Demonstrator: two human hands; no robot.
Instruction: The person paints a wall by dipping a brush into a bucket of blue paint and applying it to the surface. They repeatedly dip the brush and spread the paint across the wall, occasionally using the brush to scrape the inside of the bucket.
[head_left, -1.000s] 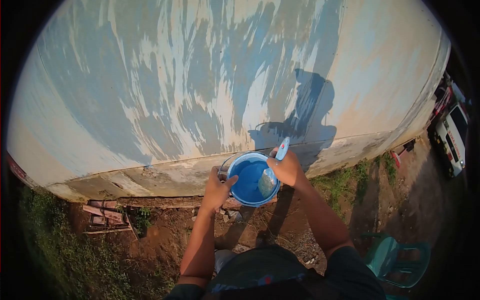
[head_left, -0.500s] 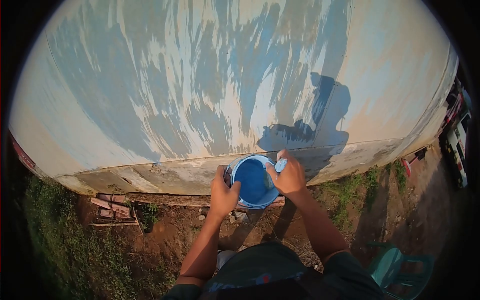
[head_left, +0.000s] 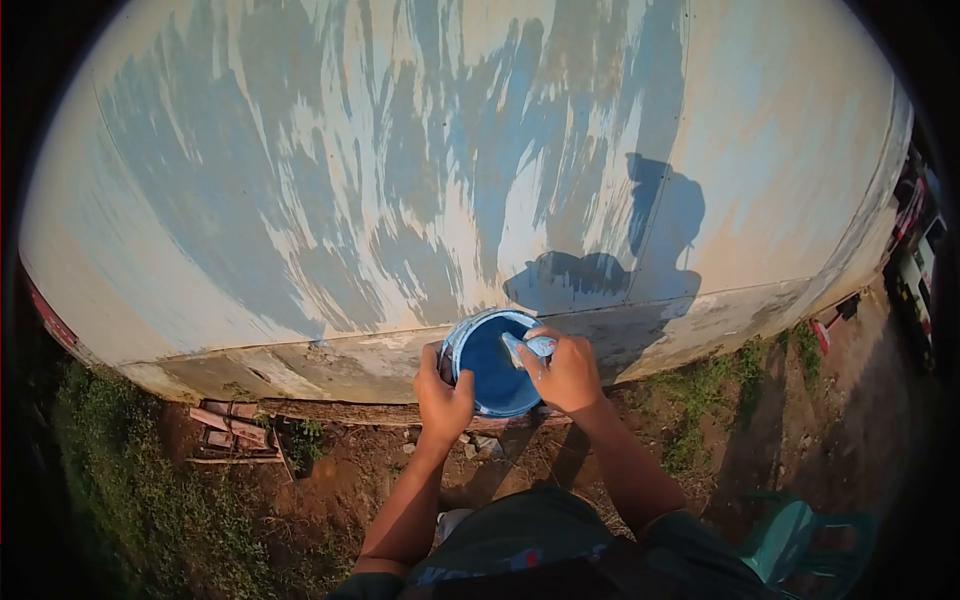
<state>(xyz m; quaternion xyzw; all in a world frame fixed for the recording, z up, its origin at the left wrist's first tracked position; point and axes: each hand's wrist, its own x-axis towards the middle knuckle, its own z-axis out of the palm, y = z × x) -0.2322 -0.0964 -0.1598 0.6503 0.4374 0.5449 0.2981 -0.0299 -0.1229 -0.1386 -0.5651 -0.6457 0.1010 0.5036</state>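
Note:
My left hand (head_left: 443,397) grips the left side of a paint bucket (head_left: 482,408), its thumb hooked over the near rim. Blue paint (head_left: 484,363) covers the inside, and pale smears coat the rim. Over the bucket's right side, my right hand (head_left: 568,374) is closed around a paint-smeared paintbrush (head_left: 530,348). The brush points leftward into the bucket, its bristle end low inside the opening. In front of the bucket rises a pale wall (head_left: 400,180) streaked with blue-grey paint.
Broken planks or tiles (head_left: 232,430) lie at the wall's foot on the left, beside grass (head_left: 150,490). A green plastic chair (head_left: 790,540) stands behind me on the right. My shadow (head_left: 665,215) falls across the wall.
My right hand has brought the brush down and left, from the bucket's right rim to inside the opening. The bucket has shifted slightly left in view, still in my left hand.

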